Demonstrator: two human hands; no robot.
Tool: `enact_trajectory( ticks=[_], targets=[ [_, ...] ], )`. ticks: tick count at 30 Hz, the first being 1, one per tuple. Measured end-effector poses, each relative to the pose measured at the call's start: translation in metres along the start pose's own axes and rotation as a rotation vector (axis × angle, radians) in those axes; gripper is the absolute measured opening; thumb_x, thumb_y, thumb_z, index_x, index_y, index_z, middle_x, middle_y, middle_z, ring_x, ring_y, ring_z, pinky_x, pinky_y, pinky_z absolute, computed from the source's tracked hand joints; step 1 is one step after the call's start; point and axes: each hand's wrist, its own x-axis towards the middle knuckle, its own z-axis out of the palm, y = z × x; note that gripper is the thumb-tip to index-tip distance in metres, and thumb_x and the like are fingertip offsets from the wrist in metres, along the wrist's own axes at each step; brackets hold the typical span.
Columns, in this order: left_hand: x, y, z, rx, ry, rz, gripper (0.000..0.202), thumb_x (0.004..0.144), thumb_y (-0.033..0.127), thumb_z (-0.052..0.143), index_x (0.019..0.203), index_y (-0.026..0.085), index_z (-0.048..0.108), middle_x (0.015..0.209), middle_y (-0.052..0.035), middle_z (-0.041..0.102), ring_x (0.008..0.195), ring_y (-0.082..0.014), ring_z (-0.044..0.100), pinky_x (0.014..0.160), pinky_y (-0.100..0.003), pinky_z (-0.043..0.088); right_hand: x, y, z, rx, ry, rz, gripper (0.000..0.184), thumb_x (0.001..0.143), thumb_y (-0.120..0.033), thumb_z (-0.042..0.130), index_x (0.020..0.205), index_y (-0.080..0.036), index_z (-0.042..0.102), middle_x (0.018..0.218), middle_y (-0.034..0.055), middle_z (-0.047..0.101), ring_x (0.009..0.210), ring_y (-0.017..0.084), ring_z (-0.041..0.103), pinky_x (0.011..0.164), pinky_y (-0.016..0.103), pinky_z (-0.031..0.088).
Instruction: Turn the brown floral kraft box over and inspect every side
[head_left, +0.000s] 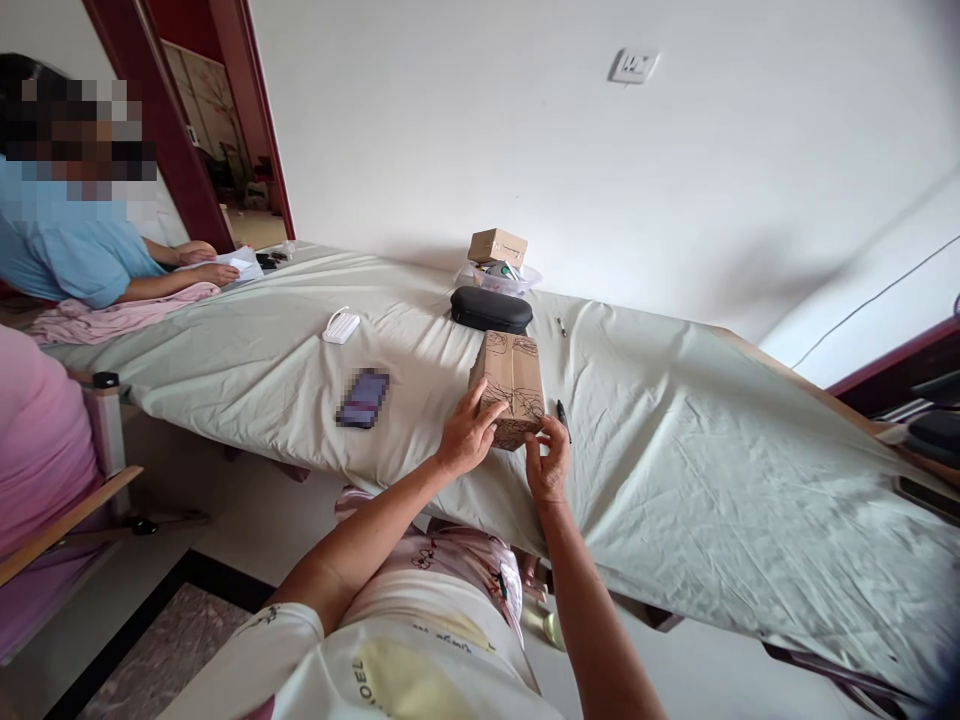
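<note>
A brown cardboard box with black scribbles on top lies on the pale green cloth of the table, near its front edge. My left hand rests its spread fingers on the box's near left corner. My right hand has its fingers curled against the box's near right corner and holds a black pen that sticks up beside the box.
Behind the box lie a black glasses case, a second small cardboard box on a clear container, a white small device and a phone. A person in a blue top sits at the far left end. A wooden chair stands at left.
</note>
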Motion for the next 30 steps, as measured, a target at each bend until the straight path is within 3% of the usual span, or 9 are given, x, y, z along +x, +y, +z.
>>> enact_trajectory(
  ticks=[6, 11, 15, 18, 22, 30],
  targets=[
    [-0.006, 0.01, -0.006, -0.071, 0.009, -0.003, 0.042, 0.102, 0.041, 0.064, 0.142, 0.026, 0.06, 0.172, -0.013, 0.035, 0.159, -0.0315, 0.04, 0.127, -0.049, 0.046, -0.003, -0.003, 0.0, -0.01, 0.043, -0.1, 0.025, 0.097, -0.033, 0.066, 0.119, -0.024, 0.058, 0.123, 0.012, 0.064, 0.101, 0.022, 0.07, 0.066, 0.033, 0.064],
    [-0.001, 0.021, -0.001, -0.067, 0.09, -0.068, 0.05, 0.098, 0.056, 0.07, 0.131, 0.02, 0.061, 0.167, -0.0211, 0.039, 0.156, -0.0344, 0.044, 0.123, -0.05, 0.048, -0.003, -0.007, -0.005, -0.064, -0.001, -0.242, 0.035, 0.096, -0.026, 0.065, 0.13, -0.025, 0.057, 0.125, 0.0128, 0.063, 0.095, 0.021, 0.068, 0.066, 0.034, 0.064],
    [0.003, 0.029, -0.005, 0.109, 0.073, -0.168, 0.059, 0.091, 0.065, 0.074, 0.127, 0.02, 0.063, 0.169, -0.0237, 0.034, 0.154, -0.0418, 0.043, 0.118, -0.058, 0.048, -0.003, -0.015, -0.004, -0.094, -0.065, -0.322, 0.048, 0.098, -0.02, 0.06, 0.145, -0.027, 0.054, 0.13, 0.0145, 0.061, 0.098, 0.022, 0.067, 0.069, 0.037, 0.065],
    [0.003, 0.034, -0.013, 0.258, 0.035, -0.22, 0.073, 0.087, 0.067, 0.077, 0.14, 0.021, 0.058, 0.17, -0.026, 0.03, 0.157, -0.0482, 0.035, 0.118, -0.066, 0.043, -0.004, -0.021, -0.001, -0.108, -0.135, -0.36, 0.056, 0.099, -0.018, 0.056, 0.154, -0.029, 0.05, 0.13, 0.0145, 0.062, 0.108, 0.026, 0.068, 0.081, 0.044, 0.066],
    [0.002, 0.037, -0.014, 0.303, 0.0, -0.265, 0.086, 0.086, 0.068, 0.077, 0.15, 0.019, 0.048, 0.169, -0.0293, 0.03, 0.155, -0.0516, 0.035, 0.115, -0.07, 0.044, -0.006, -0.021, 0.003, -0.12, -0.185, -0.343, 0.059, 0.102, -0.018, 0.05, 0.159, -0.03, 0.048, 0.128, 0.0141, 0.062, 0.113, 0.027, 0.068, 0.095, 0.051, 0.064],
    [0.005, 0.025, -0.007, 0.19, 0.052, -0.175, 0.08, 0.083, 0.048, 0.084, 0.146, 0.019, 0.045, 0.168, -0.0268, 0.029, 0.152, -0.0483, 0.041, 0.12, -0.065, 0.045, -0.006, -0.016, 0.003, -0.143, -0.193, -0.284, 0.042, 0.108, -0.033, 0.047, 0.147, -0.029, 0.063, 0.116, 0.0125, 0.066, 0.104, 0.024, 0.068, 0.089, 0.043, 0.063]
  ],
)
